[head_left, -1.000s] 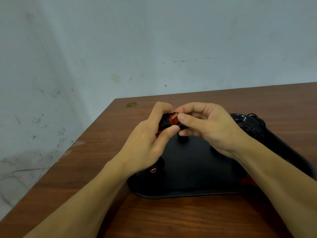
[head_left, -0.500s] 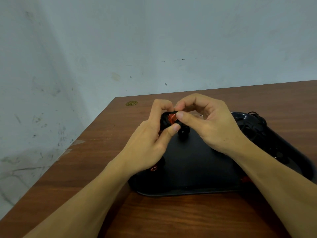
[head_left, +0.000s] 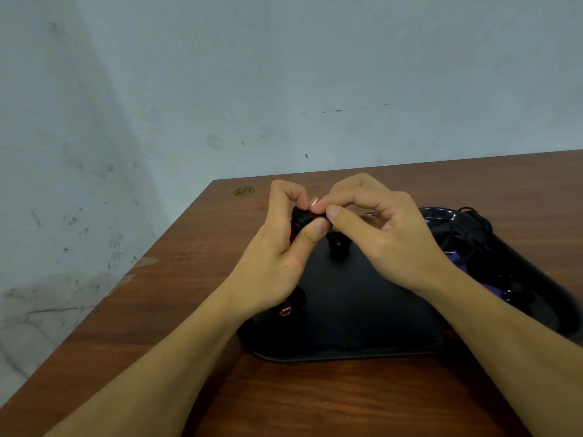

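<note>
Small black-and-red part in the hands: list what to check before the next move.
1. Left hand grips the small black-and-red part: ok.
2. Right hand pinches the same part's top end: ok.
3. Flat black tray lies on the brown wooden table, under the hands: ok.
4. Loose small black piece lies on the tray: ok.
5. Part's pieces fully seated together: cannot tell.

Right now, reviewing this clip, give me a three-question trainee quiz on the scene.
1. True or false: the left hand and the right hand both pinch the black-and-red part.
2. The black tray lies on: A) wooden table, B) cloth, C) floor.
3. On which side of the tray stands the black bowl?
Key: 1 true; 2 A; 3 right.
</note>
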Available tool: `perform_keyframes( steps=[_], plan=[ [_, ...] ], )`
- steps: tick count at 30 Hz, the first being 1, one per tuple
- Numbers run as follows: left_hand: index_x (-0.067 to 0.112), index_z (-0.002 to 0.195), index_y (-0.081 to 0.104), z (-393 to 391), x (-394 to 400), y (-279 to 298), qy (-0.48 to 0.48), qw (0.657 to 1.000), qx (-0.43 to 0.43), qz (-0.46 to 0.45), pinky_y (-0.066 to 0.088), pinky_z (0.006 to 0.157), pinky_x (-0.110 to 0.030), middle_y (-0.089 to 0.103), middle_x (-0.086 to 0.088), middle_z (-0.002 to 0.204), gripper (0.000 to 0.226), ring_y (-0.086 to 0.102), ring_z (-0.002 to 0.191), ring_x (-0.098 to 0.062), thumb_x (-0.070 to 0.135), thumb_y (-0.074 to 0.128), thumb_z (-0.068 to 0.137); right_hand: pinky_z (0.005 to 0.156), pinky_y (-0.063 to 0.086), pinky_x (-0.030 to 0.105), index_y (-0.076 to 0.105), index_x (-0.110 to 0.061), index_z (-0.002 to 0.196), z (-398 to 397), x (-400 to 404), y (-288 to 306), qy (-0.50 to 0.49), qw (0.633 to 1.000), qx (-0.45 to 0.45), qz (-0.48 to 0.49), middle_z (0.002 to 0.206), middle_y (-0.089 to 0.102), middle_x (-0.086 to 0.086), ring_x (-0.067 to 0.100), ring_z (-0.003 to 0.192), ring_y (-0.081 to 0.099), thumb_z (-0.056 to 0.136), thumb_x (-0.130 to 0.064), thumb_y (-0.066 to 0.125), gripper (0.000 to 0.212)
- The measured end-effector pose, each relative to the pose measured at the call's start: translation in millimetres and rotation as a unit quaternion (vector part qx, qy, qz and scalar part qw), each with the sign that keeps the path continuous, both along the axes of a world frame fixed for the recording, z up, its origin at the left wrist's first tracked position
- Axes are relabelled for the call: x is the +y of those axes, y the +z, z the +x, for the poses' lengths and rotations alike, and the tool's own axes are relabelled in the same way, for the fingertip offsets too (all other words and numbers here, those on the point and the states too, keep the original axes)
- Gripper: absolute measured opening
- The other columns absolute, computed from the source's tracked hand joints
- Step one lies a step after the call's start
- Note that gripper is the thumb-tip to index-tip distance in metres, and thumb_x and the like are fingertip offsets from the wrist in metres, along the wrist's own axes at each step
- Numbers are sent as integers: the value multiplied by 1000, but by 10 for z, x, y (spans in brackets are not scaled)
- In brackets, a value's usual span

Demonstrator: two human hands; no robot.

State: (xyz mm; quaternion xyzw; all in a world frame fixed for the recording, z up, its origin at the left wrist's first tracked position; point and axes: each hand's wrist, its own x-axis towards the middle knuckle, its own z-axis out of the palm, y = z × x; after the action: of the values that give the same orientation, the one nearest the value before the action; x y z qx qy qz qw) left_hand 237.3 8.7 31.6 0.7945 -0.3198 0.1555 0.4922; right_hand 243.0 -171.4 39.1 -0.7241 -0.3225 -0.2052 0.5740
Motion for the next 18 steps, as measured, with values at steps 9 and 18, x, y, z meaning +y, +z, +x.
perform_keyframes(
  steps=[9,18],
  plan=[
    [23,107,28,-50,-36,57,-95,987,83,-101,34,39,-27,25,-4,59,13,21,37,-17,23,40,105,81,58,33,74,-25,111,0,-36,15,94,992,79,13,116,68,-2,16,104,66,97,-12,58,25],
    [25,97,27,-108,-46,93,-160,944,211,-197,30,37,-20,21,-5,65,17,16,41,-11,30,43,101,76,53,28,71,-21,94,-16,31,12,35,998,29,37,89,72,-7,12,84,68,90,-7,72,14]
  ],
)
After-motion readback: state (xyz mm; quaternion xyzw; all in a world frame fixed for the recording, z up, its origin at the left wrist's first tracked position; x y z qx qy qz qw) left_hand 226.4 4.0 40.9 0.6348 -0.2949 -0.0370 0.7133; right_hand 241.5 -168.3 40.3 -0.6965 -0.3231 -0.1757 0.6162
